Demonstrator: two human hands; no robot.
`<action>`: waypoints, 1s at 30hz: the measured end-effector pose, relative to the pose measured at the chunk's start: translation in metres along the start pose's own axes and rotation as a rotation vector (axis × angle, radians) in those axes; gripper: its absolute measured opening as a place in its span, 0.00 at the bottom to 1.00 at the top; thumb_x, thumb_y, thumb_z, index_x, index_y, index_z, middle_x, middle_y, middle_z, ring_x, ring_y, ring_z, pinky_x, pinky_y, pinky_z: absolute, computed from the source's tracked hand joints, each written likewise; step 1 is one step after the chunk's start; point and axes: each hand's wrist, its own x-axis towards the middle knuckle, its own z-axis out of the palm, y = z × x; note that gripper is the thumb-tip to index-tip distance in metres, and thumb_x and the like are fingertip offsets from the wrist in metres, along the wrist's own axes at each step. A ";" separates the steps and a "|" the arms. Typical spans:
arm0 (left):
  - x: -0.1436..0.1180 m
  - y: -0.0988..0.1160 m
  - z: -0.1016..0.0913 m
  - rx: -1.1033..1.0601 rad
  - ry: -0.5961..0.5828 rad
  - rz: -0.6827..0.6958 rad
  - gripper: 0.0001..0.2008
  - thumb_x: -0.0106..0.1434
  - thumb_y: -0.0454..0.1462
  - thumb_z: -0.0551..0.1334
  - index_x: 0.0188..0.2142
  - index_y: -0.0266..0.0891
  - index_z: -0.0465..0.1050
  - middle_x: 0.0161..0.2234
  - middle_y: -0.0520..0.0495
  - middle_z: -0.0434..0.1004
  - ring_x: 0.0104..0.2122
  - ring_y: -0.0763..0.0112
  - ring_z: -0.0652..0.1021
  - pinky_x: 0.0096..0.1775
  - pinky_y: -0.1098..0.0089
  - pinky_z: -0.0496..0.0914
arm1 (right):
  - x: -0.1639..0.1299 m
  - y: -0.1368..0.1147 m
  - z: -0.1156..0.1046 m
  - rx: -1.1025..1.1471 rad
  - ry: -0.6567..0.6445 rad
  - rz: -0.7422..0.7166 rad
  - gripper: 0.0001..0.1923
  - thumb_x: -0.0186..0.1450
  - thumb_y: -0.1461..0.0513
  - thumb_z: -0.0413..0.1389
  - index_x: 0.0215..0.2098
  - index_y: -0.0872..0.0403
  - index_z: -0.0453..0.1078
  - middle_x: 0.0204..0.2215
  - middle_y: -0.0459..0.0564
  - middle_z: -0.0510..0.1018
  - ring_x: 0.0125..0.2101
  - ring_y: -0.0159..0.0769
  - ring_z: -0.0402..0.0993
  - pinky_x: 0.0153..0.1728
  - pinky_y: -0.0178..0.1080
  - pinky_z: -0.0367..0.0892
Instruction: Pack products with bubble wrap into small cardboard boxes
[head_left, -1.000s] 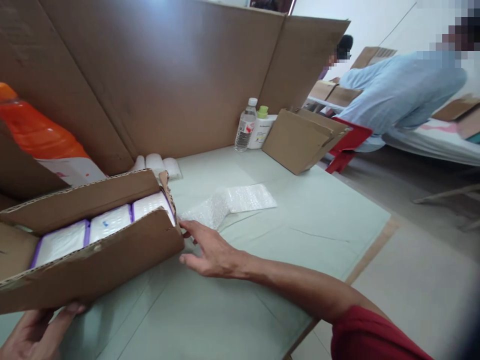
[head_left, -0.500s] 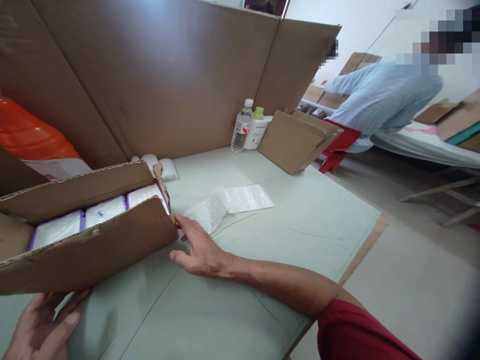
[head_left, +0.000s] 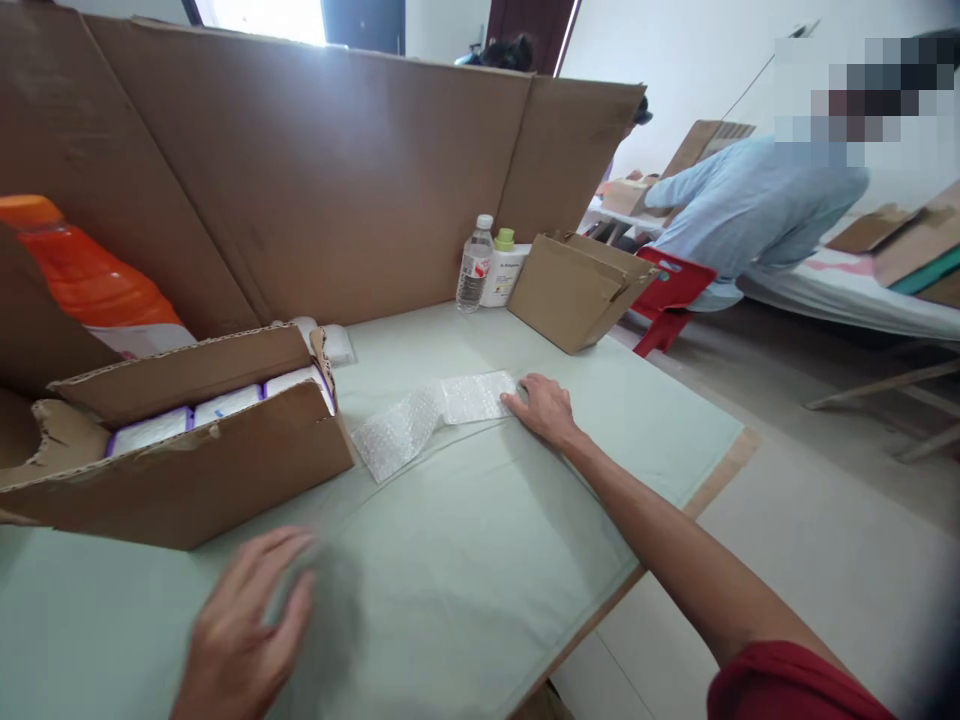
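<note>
My right hand [head_left: 549, 408] is at the right end of a strip of bubble wrap [head_left: 409, 425] lying on the table. Its thumb and fingertips touch the edge of the strip, with a small gap showing between them. Over the near part of the table, my left hand [head_left: 251, 610] is slightly blurred, its fingers apart and nothing in it. An open cardboard box [head_left: 262, 465] stands on the left, ahead of that hand. Inside it, several white packs with purple edges [head_left: 229, 403] sit in a row, partly hidden by the box wall.
A tall cardboard panel [head_left: 337, 180] borders the green-covered table [head_left: 450, 560] at the back. Near it stand a clear water bottle [head_left: 475, 268], a white bottle with a green cap [head_left: 504, 275], a smaller carton [head_left: 566, 295] and an orange bottle [head_left: 105, 275]. A person in light blue [head_left: 765, 200] is beyond.
My right hand has left the box's corner and moved right to the bubble wrap's end. My left hand has come away from beneath the box and moved right. The box sits differently, nearer flat.
</note>
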 end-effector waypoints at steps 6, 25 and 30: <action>0.068 0.072 0.098 0.582 -0.354 0.340 0.21 0.65 0.29 0.56 0.57 0.39 0.68 0.57 0.37 0.73 0.52 0.56 0.75 0.50 0.59 0.72 | -0.010 -0.004 0.010 0.155 0.038 -0.003 0.09 0.58 0.60 0.54 0.36 0.54 0.70 0.42 0.56 0.79 0.44 0.46 0.71 0.48 0.46 0.62; -0.027 0.064 0.008 0.791 -0.424 0.378 0.23 0.58 0.24 0.56 0.52 0.36 0.73 0.54 0.34 0.73 0.52 0.49 0.73 0.48 0.55 0.69 | -0.085 -0.003 -0.019 0.343 -0.251 -0.166 0.26 0.56 0.53 0.58 0.51 0.55 0.72 0.30 0.46 0.75 0.31 0.37 0.70 0.38 0.39 0.66; -0.028 0.060 0.023 0.542 -0.450 0.284 0.22 0.60 0.27 0.56 0.53 0.35 0.73 0.57 0.35 0.73 0.56 0.48 0.71 0.53 0.52 0.70 | -0.090 -0.002 -0.027 0.292 -0.231 -0.085 0.34 0.57 0.51 0.58 0.60 0.56 0.68 0.33 0.48 0.73 0.32 0.39 0.71 0.40 0.43 0.68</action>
